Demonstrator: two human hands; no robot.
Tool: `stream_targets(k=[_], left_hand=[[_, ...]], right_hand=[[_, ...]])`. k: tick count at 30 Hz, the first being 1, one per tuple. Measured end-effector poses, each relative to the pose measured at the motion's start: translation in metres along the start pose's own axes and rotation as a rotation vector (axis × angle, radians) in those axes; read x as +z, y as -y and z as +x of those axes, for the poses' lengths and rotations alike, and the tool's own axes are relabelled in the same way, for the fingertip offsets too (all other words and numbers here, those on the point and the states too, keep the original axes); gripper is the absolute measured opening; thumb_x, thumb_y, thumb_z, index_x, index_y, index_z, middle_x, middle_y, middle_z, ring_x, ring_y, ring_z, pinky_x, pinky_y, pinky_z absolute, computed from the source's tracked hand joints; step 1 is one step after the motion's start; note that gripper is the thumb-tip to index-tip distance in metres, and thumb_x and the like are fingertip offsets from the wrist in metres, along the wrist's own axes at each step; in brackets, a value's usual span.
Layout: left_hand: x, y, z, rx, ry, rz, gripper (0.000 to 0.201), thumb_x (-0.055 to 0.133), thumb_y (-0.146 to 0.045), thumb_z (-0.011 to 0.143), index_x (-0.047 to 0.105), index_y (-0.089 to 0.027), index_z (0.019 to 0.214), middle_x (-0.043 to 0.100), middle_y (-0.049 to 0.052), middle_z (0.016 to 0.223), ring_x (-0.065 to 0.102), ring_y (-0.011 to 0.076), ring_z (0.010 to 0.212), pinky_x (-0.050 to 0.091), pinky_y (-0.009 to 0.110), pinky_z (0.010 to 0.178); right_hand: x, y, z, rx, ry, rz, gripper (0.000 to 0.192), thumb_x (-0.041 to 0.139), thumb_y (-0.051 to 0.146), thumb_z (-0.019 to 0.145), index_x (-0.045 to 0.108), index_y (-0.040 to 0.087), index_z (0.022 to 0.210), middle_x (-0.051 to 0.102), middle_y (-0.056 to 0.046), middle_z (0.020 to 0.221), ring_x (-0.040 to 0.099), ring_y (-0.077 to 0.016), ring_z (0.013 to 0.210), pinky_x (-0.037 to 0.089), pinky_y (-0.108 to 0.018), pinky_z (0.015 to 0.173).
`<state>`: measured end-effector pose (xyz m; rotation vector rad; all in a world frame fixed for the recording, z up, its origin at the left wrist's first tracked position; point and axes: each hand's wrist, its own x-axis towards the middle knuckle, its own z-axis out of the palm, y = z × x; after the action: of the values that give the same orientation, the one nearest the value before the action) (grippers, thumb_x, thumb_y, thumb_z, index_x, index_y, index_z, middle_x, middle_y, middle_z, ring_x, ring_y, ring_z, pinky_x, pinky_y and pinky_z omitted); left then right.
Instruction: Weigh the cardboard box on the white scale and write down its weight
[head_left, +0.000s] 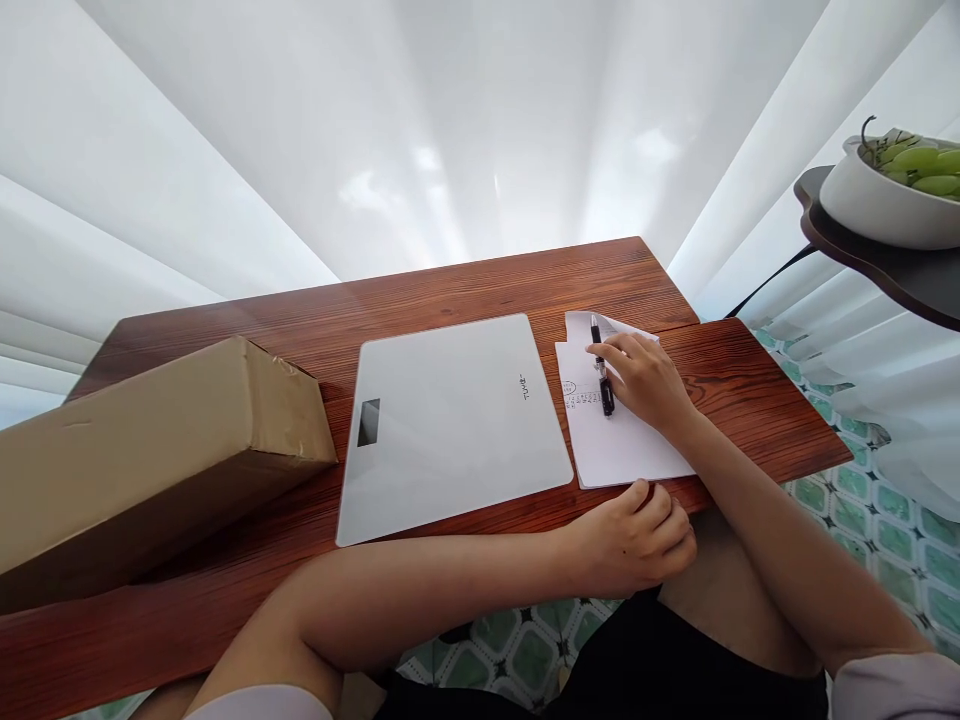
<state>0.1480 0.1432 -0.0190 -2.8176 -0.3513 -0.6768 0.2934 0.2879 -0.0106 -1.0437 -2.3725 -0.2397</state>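
Observation:
A black pen (602, 370) lies slantwise over white sheets of paper (622, 450) that carry some small handwriting. My right hand (641, 380) is over the sheets, its thumb and forefinger closed on the pen's barrel. Below the papers, at the table's near edge, my left hand (637, 540) has its fingers curled in, and nothing shows in them. Just left of the papers lies a flat white bathroom scale (457, 430) with a dark display window on its left side.
A long brown cardboard box (150, 440) stands on the left of the reddish wooden table (465, 285). White curtains (487, 130) hang behind. At upper right, a white bowl (885, 205) of green grapes (919, 160) sits on a dark stand (862, 255).

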Motion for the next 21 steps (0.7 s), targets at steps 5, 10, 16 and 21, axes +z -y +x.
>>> stream_targets(k=[5, 10, 16, 21], left_hand=[[0.001, -0.001, 0.000, -0.006, 0.037, 0.002, 0.029, 0.050, -0.020, 0.099, 0.068, -0.012, 0.120, 0.063, 0.016, 0.119, 0.061, 0.0295, 0.106, 0.045, 0.046, 0.094], [0.001, 0.000, 0.000, -0.006, 0.050, 0.002, 0.029, 0.050, -0.019, 0.098, 0.068, -0.012, 0.120, 0.063, 0.016, 0.119, 0.060, 0.0295, 0.106, 0.045, 0.046, 0.095], [0.000, 0.000, 0.000, -0.005, 0.050, 0.021, 0.030, 0.048, -0.018, 0.099, 0.068, -0.013, 0.120, 0.062, 0.015, 0.118, 0.059, 0.0286, 0.105, 0.045, 0.046, 0.094], [-0.002, 0.000, 0.000, -0.029, 0.089, 0.000, 0.031, 0.046, -0.017, 0.098, 0.068, -0.014, 0.121, 0.060, 0.014, 0.121, 0.056, 0.0289, 0.107, 0.046, 0.048, 0.094]], right_hand=[[0.000, 0.007, -0.002, 0.179, -0.146, 0.217, 0.015, 0.056, 0.034, 0.104, 0.051, 0.023, 0.095, 0.056, -0.003, 0.081, 0.053, -0.0195, 0.069, 0.040, -0.031, 0.062], [-0.003, 0.022, -0.003, 0.452, 0.010, 0.792, 0.007, 0.048, 0.030, 0.101, 0.049, 0.024, 0.099, 0.056, 0.005, 0.062, 0.050, -0.0140, 0.051, 0.040, -0.026, 0.053], [-0.005, 0.032, -0.004, 0.551, 0.127, 0.923, 0.033, 0.064, 0.037, 0.094, 0.050, 0.022, 0.068, 0.059, 0.003, 0.050, 0.053, -0.0126, 0.042, 0.039, -0.025, 0.045], [-0.007, 0.037, -0.004, 0.519, 0.184, 0.870, 0.035, 0.062, 0.034, 0.094, 0.045, 0.023, 0.065, 0.056, 0.005, 0.044, 0.047, -0.0113, 0.035, 0.039, -0.026, 0.045]])
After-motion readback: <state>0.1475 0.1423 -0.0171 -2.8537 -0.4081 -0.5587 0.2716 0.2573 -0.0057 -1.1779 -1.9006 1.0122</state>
